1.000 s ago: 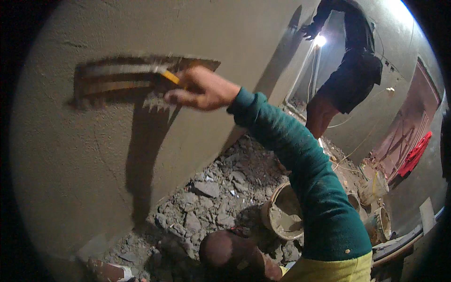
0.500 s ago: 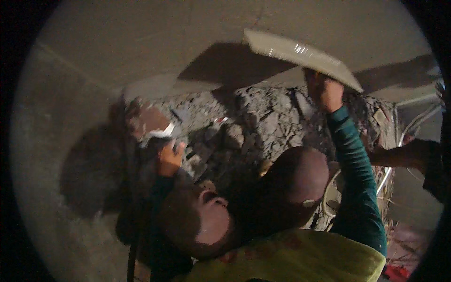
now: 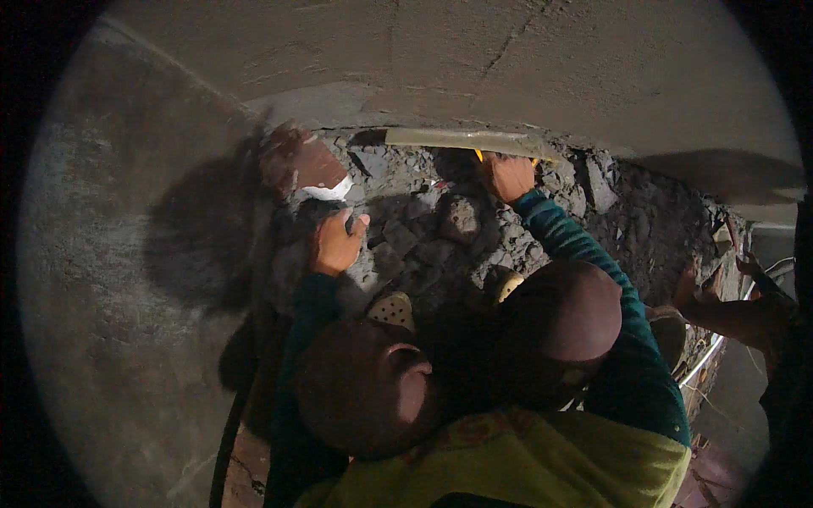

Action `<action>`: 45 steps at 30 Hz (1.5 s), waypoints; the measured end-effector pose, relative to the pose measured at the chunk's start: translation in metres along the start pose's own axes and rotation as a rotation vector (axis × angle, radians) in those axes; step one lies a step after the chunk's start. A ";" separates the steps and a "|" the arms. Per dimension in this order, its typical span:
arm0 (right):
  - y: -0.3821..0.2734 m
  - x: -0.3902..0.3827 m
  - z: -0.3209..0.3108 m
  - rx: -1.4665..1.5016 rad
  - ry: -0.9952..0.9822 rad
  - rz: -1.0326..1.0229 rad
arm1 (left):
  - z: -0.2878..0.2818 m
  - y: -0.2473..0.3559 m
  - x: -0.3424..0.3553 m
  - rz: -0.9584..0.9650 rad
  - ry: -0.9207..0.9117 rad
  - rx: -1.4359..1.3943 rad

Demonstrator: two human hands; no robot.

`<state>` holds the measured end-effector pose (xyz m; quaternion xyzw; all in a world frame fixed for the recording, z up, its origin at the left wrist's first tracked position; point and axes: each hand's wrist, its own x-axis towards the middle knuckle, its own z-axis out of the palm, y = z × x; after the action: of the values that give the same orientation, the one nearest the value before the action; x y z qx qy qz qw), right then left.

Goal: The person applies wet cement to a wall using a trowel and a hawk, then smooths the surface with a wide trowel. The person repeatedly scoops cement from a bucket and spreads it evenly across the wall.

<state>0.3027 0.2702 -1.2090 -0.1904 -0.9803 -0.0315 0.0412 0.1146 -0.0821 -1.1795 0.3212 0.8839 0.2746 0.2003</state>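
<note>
My right hand [image 3: 511,178] is closed around the handle of a plastering float [image 3: 457,139], whose yellow grip shows at either side of the fingers. The long, pale blade sits edge-on at the foot of the plastered wall [image 3: 474,68], just above the rubble. My left hand [image 3: 337,245] hovers over or rests on the rubble, thumb and fingers apart; I see nothing in it. Just beyond it lies a reddish-brown chunk [image 3: 296,165] with a white edge.
Broken grey rubble [image 3: 461,218] fills the strip along the wall's foot. My yellow perforated clogs [image 3: 392,311] stand in it below my bent knees. A smooth grey wall [image 3: 135,279] bounds the left. At right are another person's limb [image 3: 737,317] and pale cables [image 3: 775,271].
My right hand has brought the float down and left, from high on the wall to its base. My left hand stays near the reddish-brown chunk. The view has shifted a little.
</note>
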 end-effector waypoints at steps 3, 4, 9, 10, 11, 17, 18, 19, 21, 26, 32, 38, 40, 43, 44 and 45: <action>-0.004 0.015 -0.009 0.036 0.054 0.002 | 0.000 0.001 -0.002 -0.005 0.007 0.029; -0.004 0.020 -0.015 0.062 0.054 0.011 | 0.001 0.000 -0.002 0.019 0.035 0.055; -0.006 0.035 -0.080 0.124 0.052 0.004 | 0.005 -0.003 -0.003 0.002 0.032 -0.025; -0.006 0.036 -0.100 0.145 0.164 -0.029 | 0.005 -0.006 -0.004 0.000 0.057 -0.005; -0.002 0.034 -0.125 0.167 0.214 -0.031 | 0.006 -0.004 -0.004 -0.026 0.074 -0.024; 0.044 0.031 -0.284 0.164 0.379 -0.040 | 0.007 -0.003 -0.004 0.022 0.068 -0.033; 0.053 0.033 -0.304 0.109 0.431 0.004 | 0.007 -0.002 -0.003 0.038 0.087 -0.019; 0.065 0.033 -0.324 0.125 0.434 0.006 | 0.007 -0.003 -0.004 0.040 0.084 -0.029; 0.091 0.034 -0.360 0.186 0.571 -0.099 | 0.007 -0.003 -0.003 0.036 0.100 0.002; 0.146 0.025 -0.416 0.126 0.989 -0.147 | 0.005 -0.006 -0.002 0.000 0.035 0.053; 0.203 -0.042 -0.334 -0.376 0.372 0.363 | 0.002 -0.003 0.006 0.077 -0.008 0.045; 0.177 -0.101 -0.090 -0.061 0.335 0.146 | -0.009 0.003 0.004 0.113 -0.068 0.041; 0.160 -0.107 -0.038 -0.017 0.195 0.273 | -0.010 0.007 0.002 0.105 -0.039 0.075; 0.152 -0.114 0.002 0.030 -0.002 0.299 | -0.011 0.011 -0.001 0.069 -0.002 0.102; 0.152 -0.113 0.011 0.019 0.064 0.264 | -0.011 0.012 -0.001 0.073 -0.004 0.095; 0.153 -0.112 0.017 -0.011 0.108 0.254 | -0.011 0.012 0.000 0.054 -0.018 0.097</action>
<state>0.4625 0.3720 -1.2290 -0.3114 -0.9444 -0.0414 0.0965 0.1140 -0.0787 -1.1636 0.3570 0.8853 0.2338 0.1847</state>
